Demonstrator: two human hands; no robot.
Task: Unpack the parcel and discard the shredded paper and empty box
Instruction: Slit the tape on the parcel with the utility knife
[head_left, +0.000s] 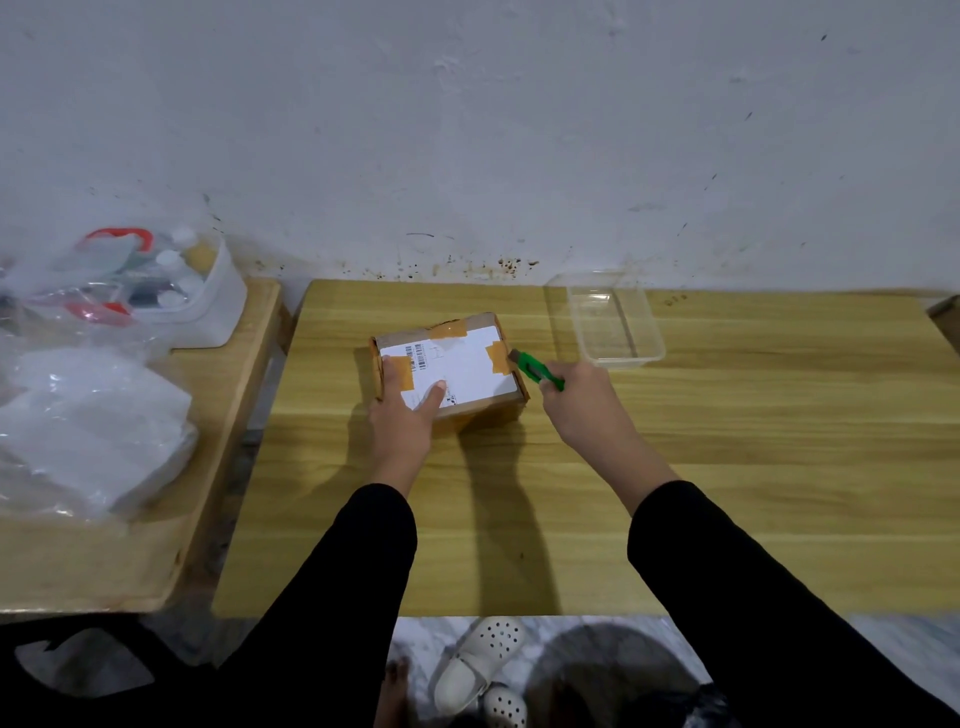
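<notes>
A small cardboard parcel (457, 358) with a white label and brown tape strips sits closed on the wooden table (727, 467). My left hand (402, 415) presses on its near left corner, thumb lying on the label. My right hand (582, 400) grips a green utility knife (535, 370) whose tip touches the parcel's right edge by a tape strip. No shredded paper is visible.
An empty clear plastic tray (613, 325) stands behind my right hand near the wall. On a second table to the left lie clear plastic bags (88, 431) and a white tub (208, 306) of small items. White sandals (483, 670) rest on the floor below.
</notes>
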